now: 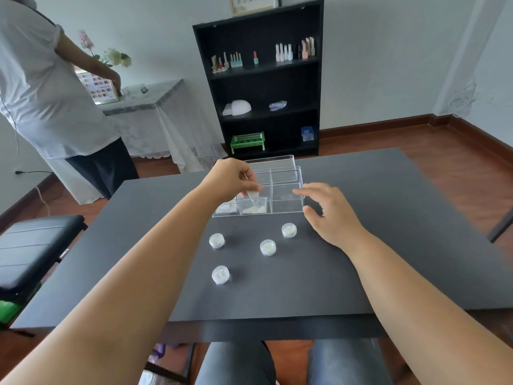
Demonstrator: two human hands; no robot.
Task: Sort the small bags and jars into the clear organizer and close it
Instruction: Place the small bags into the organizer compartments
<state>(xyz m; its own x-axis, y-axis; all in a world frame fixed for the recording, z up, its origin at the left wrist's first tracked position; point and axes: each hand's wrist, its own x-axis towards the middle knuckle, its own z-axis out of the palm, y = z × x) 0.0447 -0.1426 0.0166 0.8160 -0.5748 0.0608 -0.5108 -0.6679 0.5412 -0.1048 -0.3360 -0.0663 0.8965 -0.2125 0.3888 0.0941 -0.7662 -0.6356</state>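
A clear organizer with several compartments stands on the dark table, its lid open behind it. My left hand hovers over its front left part, pinching a small clear bag above a compartment that holds pale bags. Another bag lies in the leftmost front compartment. My right hand rests with fingers spread against the organizer's right front corner, holding nothing. Several small round clear jars sit on the table in front: one, one, one, one.
The dark table fills the middle of the view. A black bookshelf with bottles stands behind. A person in a white shirt stands at the far left by a cloth-covered side table. A black padded bench is at the left.
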